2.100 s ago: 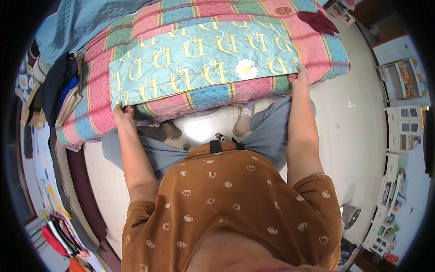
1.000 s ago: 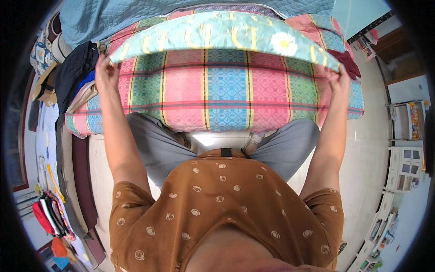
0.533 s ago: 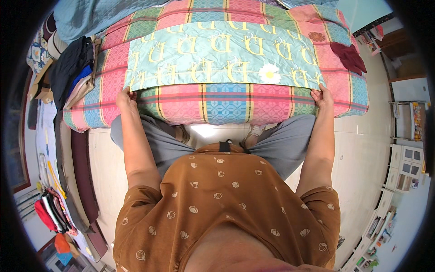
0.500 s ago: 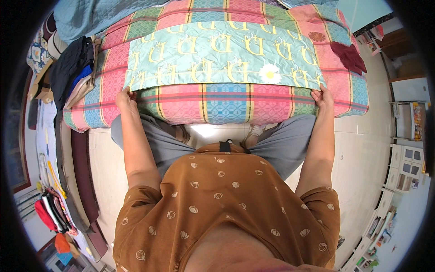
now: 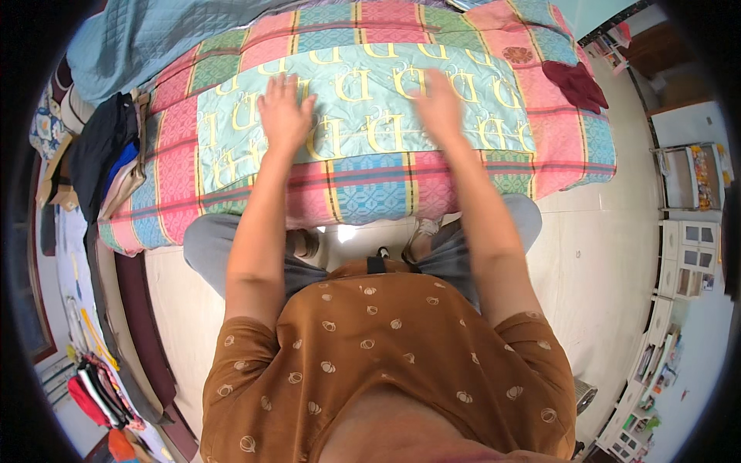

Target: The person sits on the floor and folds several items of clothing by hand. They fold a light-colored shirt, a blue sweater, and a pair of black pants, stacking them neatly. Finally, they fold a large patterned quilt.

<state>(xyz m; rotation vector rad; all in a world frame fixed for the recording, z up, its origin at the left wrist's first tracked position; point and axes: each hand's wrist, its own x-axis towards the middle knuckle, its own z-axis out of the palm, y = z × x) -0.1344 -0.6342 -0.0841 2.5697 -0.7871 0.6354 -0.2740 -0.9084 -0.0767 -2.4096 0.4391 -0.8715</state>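
Note:
A folded pale green cloth [image 5: 347, 108] with yellow letter-like shapes lies as a long strip across a plaid bedspread [image 5: 374, 185]. My left hand [image 5: 285, 119] rests on the left half of the strip, open, fingers spread. On the right half is my right hand [image 5: 440, 112], blurred by motion; its thumb stands apart from the stretched fingers, and it holds nothing that I can see. It covers part of the pattern, and whether it touches the cloth is unclear. The strip's lower left side sags toward the bed's near edge.
A dark red cloth [image 5: 575, 86] lies at the right of the bed. Dark folded clothes [image 5: 100, 150] are piled at its left end, near a cardboard box [image 5: 58, 174]. A blue quilt [image 5: 131, 46] covers the far left. White shelving [image 5: 687, 258] stands along the right wall.
Both hands have let go of the strip's near corners and moved inward and up onto the cloth. The white flower print near its right end is no longer visible.

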